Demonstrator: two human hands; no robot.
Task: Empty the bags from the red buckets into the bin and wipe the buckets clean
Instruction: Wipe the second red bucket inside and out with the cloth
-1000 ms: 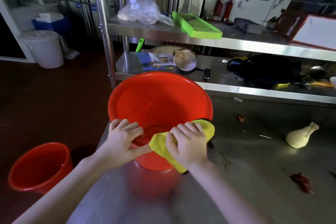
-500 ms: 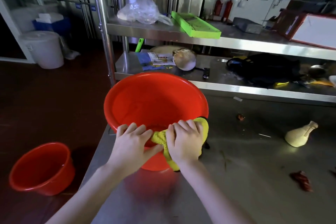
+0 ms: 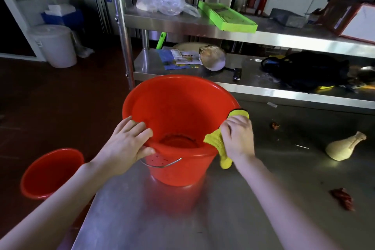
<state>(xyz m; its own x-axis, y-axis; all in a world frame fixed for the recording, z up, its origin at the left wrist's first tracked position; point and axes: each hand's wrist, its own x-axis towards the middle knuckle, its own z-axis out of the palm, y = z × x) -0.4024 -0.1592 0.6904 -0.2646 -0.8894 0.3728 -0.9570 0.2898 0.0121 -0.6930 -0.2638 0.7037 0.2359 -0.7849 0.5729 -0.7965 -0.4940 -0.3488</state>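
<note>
A red bucket [image 3: 178, 107] with a wire handle stands on the steel table [image 3: 223, 209], slightly tilted toward me. My left hand [image 3: 127, 144] grips its near-left rim, fingers inside and thumb outside. My right hand [image 3: 237, 138] presses a yellow cloth [image 3: 217, 144] against the bucket's right rim; the cloth hangs over the rim and down the outer wall. No bag is in the bucket that I can see. A second red bucket [image 3: 50, 172] stands on the floor at lower left.
A pale gourd-shaped item [image 3: 343, 148] and red scraps [image 3: 343, 199] lie on the table at right. Steel shelves [image 3: 243, 34] behind hold a green tray [image 3: 227, 16], plastic bag [image 3: 164, 0] and dark bag [image 3: 304, 69]. A white bin [image 3: 54, 44] stands far left.
My right hand slid the yellow cloth from the near rim round to the right side. My left hand shifted left along the rim. The wire handle now shows at the front.
</note>
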